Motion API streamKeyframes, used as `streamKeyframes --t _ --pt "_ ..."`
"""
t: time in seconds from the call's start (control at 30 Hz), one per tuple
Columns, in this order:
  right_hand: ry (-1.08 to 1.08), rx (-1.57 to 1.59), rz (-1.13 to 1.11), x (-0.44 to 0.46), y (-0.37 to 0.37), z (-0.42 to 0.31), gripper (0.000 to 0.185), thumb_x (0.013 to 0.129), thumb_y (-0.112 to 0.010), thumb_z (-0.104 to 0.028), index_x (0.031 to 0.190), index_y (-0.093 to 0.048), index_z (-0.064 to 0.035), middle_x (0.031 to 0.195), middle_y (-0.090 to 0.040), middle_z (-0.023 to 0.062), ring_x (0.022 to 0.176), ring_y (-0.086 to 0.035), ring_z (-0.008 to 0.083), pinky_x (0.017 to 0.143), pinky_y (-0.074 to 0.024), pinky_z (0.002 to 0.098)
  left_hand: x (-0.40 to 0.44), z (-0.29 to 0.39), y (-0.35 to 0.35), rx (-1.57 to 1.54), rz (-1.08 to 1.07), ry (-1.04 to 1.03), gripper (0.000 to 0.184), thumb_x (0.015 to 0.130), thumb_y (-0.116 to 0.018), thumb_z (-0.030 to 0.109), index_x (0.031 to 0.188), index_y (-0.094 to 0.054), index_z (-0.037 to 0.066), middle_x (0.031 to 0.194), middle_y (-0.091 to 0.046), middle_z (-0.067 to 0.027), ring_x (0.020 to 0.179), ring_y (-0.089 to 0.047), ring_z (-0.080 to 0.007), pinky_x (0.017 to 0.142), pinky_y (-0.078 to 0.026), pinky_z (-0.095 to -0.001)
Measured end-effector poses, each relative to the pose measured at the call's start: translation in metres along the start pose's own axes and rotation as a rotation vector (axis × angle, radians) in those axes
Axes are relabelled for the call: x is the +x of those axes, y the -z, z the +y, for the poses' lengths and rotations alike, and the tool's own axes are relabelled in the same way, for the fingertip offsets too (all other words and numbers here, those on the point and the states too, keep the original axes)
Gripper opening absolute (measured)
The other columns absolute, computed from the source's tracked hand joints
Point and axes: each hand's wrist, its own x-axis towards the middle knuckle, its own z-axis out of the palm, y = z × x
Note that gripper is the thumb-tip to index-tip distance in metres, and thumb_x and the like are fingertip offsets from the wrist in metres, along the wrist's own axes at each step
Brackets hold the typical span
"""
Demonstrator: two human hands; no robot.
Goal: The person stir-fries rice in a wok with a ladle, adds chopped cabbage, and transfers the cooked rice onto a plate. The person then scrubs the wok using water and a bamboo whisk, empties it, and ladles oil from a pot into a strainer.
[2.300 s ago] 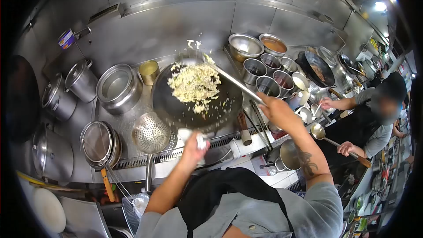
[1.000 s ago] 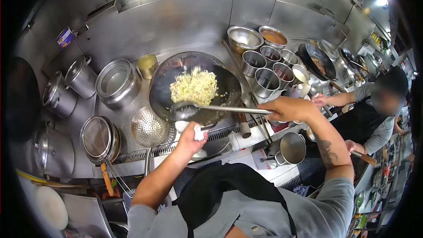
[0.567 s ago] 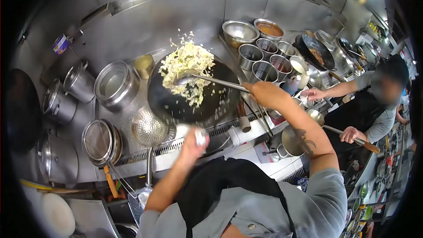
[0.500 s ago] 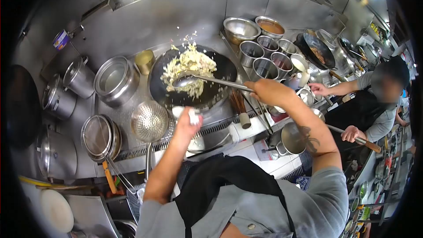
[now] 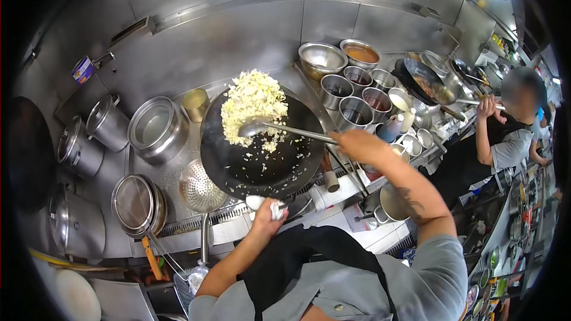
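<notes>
A black wok [image 5: 262, 172] sits at the stove, with pale yellow and white chopped food, like fried rice with egg [image 5: 253, 104], heaped at its far side. Loose bits are scattered over its bare near half. My right hand [image 5: 364, 146] is closed round the handle of a long metal ladle [image 5: 300, 134], whose bowl rests against the heap. At the wok's near edge, my left hand [image 5: 266, 219] is closed on a white cloth [image 5: 277, 209]. The cloth seems wrapped on the wok's near rim or handle; the exact grip is hidden.
A perforated skimmer [image 5: 202, 184], a stack of strainers [image 5: 133, 202] and steel pots [image 5: 156, 128] stand left. On the right are seasoning containers [image 5: 355, 111], steel bowls [image 5: 323, 59] and a second wok [image 5: 423, 80]. A co-worker [image 5: 493, 137] stands beside it, holding a long handle.
The wok has come nearer my body, showing more of its inside, and the food is gathered in a heap. My left hand moved down and right. The co-worker's hands have risen.
</notes>
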Motion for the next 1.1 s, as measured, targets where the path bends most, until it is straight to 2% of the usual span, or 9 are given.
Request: streamKeyframes --t 0.17,0.3,0.47,0.5,0.57,0.67,0.8,0.9,1.1 --pt "-0.007 -0.036 -0.224 0.0 0.042 0.042 0.04 0.084 -0.061 -0.021 0.122 -0.057 -0.0087 0.097 -0.066 0.0195 0.092 -0.063 0.0368 0.084 -0.048 0.0456 0.067 0.091 -0.026 -0.158 -0.096 -0.046 0.009 0.083 -0.058 0.019 0.079 -0.055 0.011 0.073 -0.059 -0.0046 0.067 -0.059 -0.0193 0.055 -0.052 -0.031" --pt "-0.179 -0.154 -0.11 0.067 0.0 0.092 0.035 0.082 -0.062 -0.023 0.113 -0.062 -0.0065 0.098 -0.066 0.0205 0.094 -0.063 0.0367 0.084 -0.0488 0.0447 0.125 0.1 -0.009 -0.098 -0.092 -0.054 0.007 0.082 -0.058 0.019 0.086 -0.057 0.013 0.08 -0.061 -0.0042 0.074 -0.058 -0.0205 0.056 -0.051 -0.0323" --pt "-0.21 0.132 0.121 0.172 -0.088 0.032 0.032 0.083 -0.062 -0.023 0.108 -0.063 -0.004 0.098 -0.065 0.0235 0.092 -0.064 0.0362 0.081 -0.0505 0.0443 0.136 0.094 -0.012 -0.091 -0.074 0.003 0.014 0.083 -0.059 0.023 0.095 -0.058 0.017 0.09 -0.062 -0.0031 0.082 -0.057 -0.0196 0.061 -0.05 -0.0342" --pt "-0.299 0.376 -0.027 0.193 -0.105 0.014 0.029 0.083 -0.057 -0.02 0.1 -0.065 0.0019 0.093 -0.066 0.0243 0.084 -0.065 0.0386 0.077 -0.0522 0.0449 0.14 0.093 -0.008 -0.083 -0.105 -0.011 0.016 0.082 -0.061 0.024 0.096 -0.057 0.017 0.092 -0.062 -0.0028 0.083 -0.056 -0.0199 0.062 -0.049 -0.0343" --pt "-0.232 0.544 -0.134 0.159 -0.077 -0.05 0.036 0.084 -0.058 -0.02 0.114 -0.058 -0.0009 0.089 -0.066 0.0221 0.082 -0.065 0.0392 0.075 -0.0523 0.0449 0.129 0.098 -0.018 -0.092 -0.043 0.016 0.017 0.082 -0.063 0.025 0.096 -0.058 0.017 0.092 -0.062 -0.0027 0.082 -0.056 -0.0203 0.062 -0.049 -0.034" --pt "0.164 0.239 0.007 0.13 -0.111 -0.012 0.04 0.086 -0.056 -0.02 0.123 -0.051 -0.0048 0.095 -0.065 0.024 0.088 -0.064 0.0384 0.077 -0.0501 0.048 0.119 0.102 -0.024 -0.096 -0.003 0.051 0.015 0.08 -0.066 0.02 0.089 -0.057 0.012 0.085 -0.059 -0.0062 0.075 -0.056 -0.0229 0.06 -0.05 -0.0336" --pt "0.045 -0.04 -0.228 0.06 -0.018 0.006 0.036 0.086 -0.054 -0.017 0.12 -0.052 -0.0057 0.091 -0.064 0.0238 0.087 -0.064 0.0372 0.076 -0.0484 0.0518 0.125 0.1 -0.023 -0.105 0.014 0.009 0.01 0.081 -0.063 0.016 0.085 -0.055 0.012 0.08 -0.056 -0.0062 0.073 -0.055 -0.0221 0.06 -0.052 -0.0355" --pt "-0.067 -0.179 -0.155 0.052 -0.033 0.009 0.039 0.086 -0.055 -0.018 0.124 -0.051 -0.0092 0.086 -0.064 0.0225 0.085 -0.064 0.0382 0.074 -0.0487 0.0509 0.087 0.073 -0.039 -0.175 -0.026 -0.127 0.006 0.083 -0.059 0.015 0.083 -0.054 0.012 0.077 -0.056 -0.0054 0.068 -0.055 -0.0206 0.058 -0.051 -0.0354" --pt "0.179 0.029 -0.191 0.009 -0.012 0.025 0.043 0.083 -0.06 -0.017 0.123 -0.052 -0.0078 0.08 -0.064 0.022 0.075 -0.063 0.0404 0.066 -0.0486 0.05 0.0 0.071 -0.069 -0.23 0.048 -0.002 0.007 0.084 -0.055 0.016 0.084 -0.053 0.009 0.074 -0.055 -0.007 0.064 -0.056 -0.0216 0.053 -0.052 -0.034"
